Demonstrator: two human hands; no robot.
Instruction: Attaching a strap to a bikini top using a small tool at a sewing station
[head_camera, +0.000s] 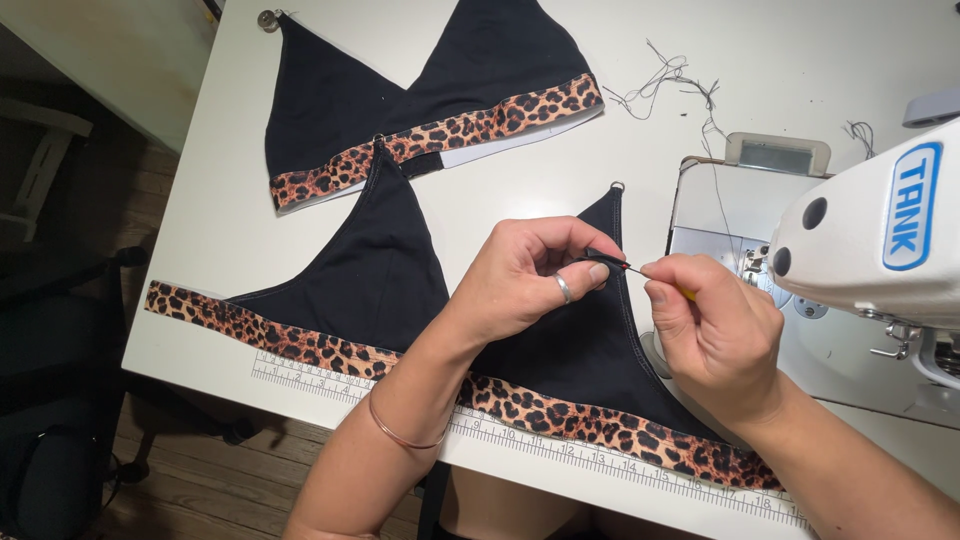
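Note:
A black triangle top with a leopard-print band (380, 280) lies on the white table in front of me. My left hand (525, 275), with a ring on its thumb, pinches a fold of the black fabric near the right cup's edge. My right hand (715, 330) holds a small thin tool with a red and yellow handle (640, 270), its tip touching that pinched fabric. A small metal ring (617, 186) sits at the tip of the right cup.
A second black top with a leopard band (420, 90) lies at the back of the table. A white sewing machine (870, 250) stands at the right. Loose threads (665, 85) lie behind it. A printed ruler (520, 435) runs along the table's front edge.

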